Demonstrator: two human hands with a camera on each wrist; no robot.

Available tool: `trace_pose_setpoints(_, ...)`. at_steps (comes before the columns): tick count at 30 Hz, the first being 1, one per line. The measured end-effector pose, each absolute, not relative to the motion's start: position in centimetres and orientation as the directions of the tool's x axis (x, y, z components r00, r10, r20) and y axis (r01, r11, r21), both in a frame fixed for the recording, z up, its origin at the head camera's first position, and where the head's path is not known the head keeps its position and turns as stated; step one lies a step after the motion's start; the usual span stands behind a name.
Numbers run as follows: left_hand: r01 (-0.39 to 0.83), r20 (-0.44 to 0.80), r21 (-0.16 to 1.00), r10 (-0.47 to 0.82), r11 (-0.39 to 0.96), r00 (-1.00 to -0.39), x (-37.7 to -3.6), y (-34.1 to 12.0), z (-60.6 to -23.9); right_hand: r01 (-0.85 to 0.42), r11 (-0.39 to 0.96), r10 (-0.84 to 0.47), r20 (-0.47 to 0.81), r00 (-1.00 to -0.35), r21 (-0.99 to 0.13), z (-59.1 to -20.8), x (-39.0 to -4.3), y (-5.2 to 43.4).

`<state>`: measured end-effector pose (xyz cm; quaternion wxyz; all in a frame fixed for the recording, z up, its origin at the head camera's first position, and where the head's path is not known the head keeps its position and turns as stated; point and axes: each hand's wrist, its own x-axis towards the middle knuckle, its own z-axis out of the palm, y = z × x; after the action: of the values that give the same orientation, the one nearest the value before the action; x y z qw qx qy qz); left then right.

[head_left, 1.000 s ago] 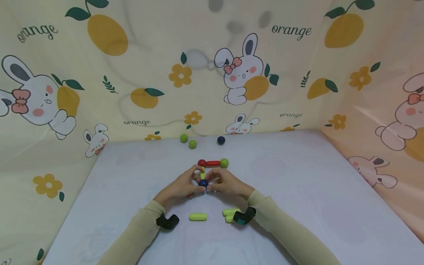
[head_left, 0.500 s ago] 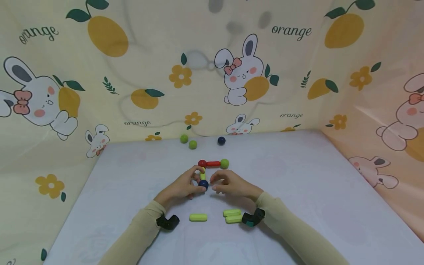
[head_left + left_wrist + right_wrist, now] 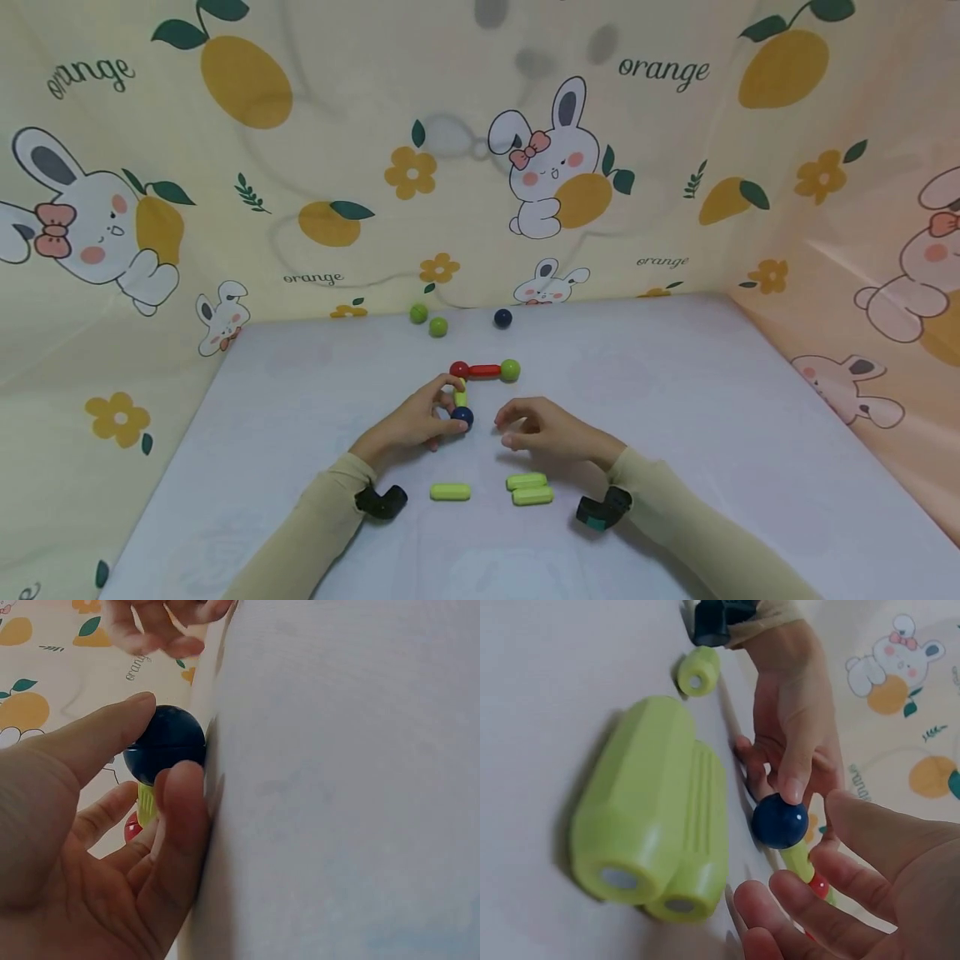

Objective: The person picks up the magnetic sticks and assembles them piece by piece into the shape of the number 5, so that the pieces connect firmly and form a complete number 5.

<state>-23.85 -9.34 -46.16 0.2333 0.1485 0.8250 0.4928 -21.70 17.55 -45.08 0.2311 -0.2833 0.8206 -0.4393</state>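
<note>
Dark blue ball (image 3: 462, 416) sits near the centre of the white table (image 3: 712, 433), pinched between thumb and fingertips of the left hand (image 3: 408, 425); the left wrist view shows thumb and a finger curled against its sides. A short yellow-green rod (image 3: 460, 397) runs from the ball toward 12 o'clock, up to a red ball (image 3: 457, 369). From there a red rod (image 3: 484, 371) extends toward 3 o'clock and ends at a green ball (image 3: 510, 370).

Right hand (image 3: 543, 429) hovers just beside the dark blue ball at 3 o'clock, fingers loosely curled and grasping nothing.

At 6 o'clock from the hands lie a single green rod (image 3: 450, 492) and a pair of green rods (image 3: 530, 489) touching side by side. Along the far edge, at 12 o'clock, lie two loose green balls (image 3: 428, 320) and a second dark blue ball (image 3: 502, 317). A cream backdrop (image 3: 300, 150) printed with rabbits, oranges and flowers encloses the table on three sides.

Change from one second earlier: the right hand, then touching the dark blue ball together with the left, has released it and drawn back toward 4 o'clock, uncovering the rod pair. The left hand keeps its grip.
</note>
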Motion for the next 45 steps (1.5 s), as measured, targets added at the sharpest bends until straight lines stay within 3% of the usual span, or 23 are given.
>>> trace_pose_setpoints(19,0.021,-0.236,0.887,0.492,0.461,-0.838,-24.1,-9.5,-46.6,-0.298,0.511,-0.699,-0.187,-0.691,-0.806,-45.1,-18.6,20.0)
trace_pose_setpoints(45,-0.002,-0.251,0.884,0.471,0.468,-0.845,-24.1,-9.4,-46.5,-0.324,0.49,-0.72,-0.166,-0.674,-0.809,-45.2,-18.9,20.2)
